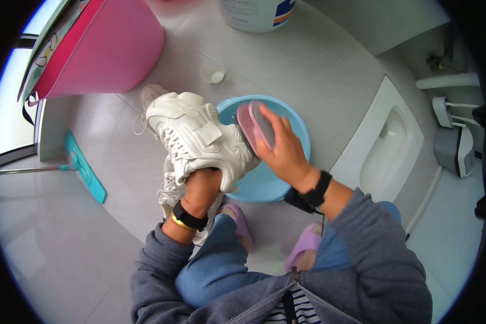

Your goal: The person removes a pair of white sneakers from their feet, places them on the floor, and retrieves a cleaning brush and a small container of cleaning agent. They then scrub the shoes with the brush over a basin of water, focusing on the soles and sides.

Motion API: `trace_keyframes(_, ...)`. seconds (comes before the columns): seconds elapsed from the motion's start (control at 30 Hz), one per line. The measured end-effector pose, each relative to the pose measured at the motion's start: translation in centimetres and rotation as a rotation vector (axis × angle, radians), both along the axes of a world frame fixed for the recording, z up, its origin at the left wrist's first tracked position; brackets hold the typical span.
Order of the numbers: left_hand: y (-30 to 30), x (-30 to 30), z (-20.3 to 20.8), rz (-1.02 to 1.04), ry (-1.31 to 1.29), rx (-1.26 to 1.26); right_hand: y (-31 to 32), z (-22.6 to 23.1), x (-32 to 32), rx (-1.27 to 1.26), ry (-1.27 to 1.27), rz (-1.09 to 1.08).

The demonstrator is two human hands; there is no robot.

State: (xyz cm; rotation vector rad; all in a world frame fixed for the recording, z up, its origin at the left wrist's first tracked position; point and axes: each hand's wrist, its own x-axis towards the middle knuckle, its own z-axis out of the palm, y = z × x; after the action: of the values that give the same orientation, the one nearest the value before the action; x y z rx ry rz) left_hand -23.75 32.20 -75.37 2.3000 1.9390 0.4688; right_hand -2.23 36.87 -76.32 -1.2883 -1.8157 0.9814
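Brushing of the white shoe (200, 135) looks to be under way rather than finished: the shoe is held up off the floor (329, 97), its heel end over the left part of the blue basin (264, 186), and a pink brush (247, 123) sits against or right beside that end; motion blur hides whether they touch. The left hand (202, 186) is pushed into the shoe's opening and carries it from inside, with its fingers hidden, so how they are set cannot be told. The right hand (286, 151) is closed around the pink brush. The upper facing the camera looks pale and fairly even, yet how much of it has been brushed cannot be judged, and the sole is mostly turned away. Presumably some of this shoe is left to do; whether the others have been dealt with does not show. Counting, there is one shoe in hand and at least two more on the floor: a beige shoe (152, 94) beyond it and a laced shoe (170, 186) partly covered below it. There is one brush, one basin, one small cup (213, 74) with something whitish inside, one pink tub (119, 54), one white bucket (251, 16), one flat turquoise mop (86, 170), one squat toilet (370, 146), and two lilac slippers (304, 244) on the person's feet.
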Motion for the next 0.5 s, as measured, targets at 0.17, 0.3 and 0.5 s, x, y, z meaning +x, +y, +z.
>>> trace_keyframes(0.17,0.7,-2.7,3.2,0.238,-1.475,-0.343,-1.3,-4.9,3.2,-0.231,-0.361,0.068)
trace_keyframes(0.3,-0.3,-3.4,5.5,-0.076,-0.665,-0.309,0.0,-10.7,1.7,-0.079,-0.652,-0.011)
trace_keyframes(0.5,-2.8,-4.3,1.0,-0.204,-0.016,-0.157,-0.5,-9.2,1.9,-0.543,-0.176,0.018)
